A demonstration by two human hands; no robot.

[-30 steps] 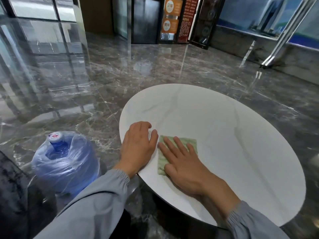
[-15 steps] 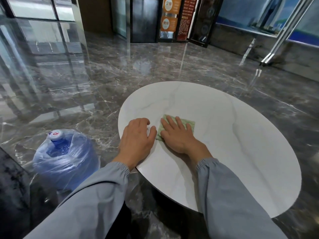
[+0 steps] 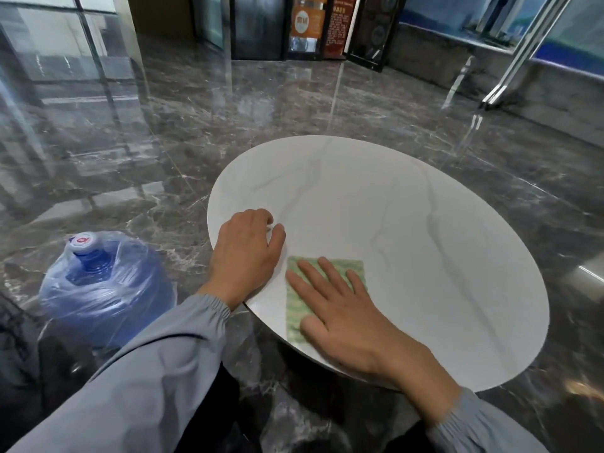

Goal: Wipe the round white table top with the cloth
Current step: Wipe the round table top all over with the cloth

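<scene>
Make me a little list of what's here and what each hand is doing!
table: round and white with faint grey veins
cloth: green, lying flat on the table near its near edge
right hand: lies flat on the cloth and presses it down
left hand: rests on the table beside the cloth, holding nothing
bottle: big, blue, wrapped in clear plastic, on the floor left of the table
floor: dark shiny marble
</scene>
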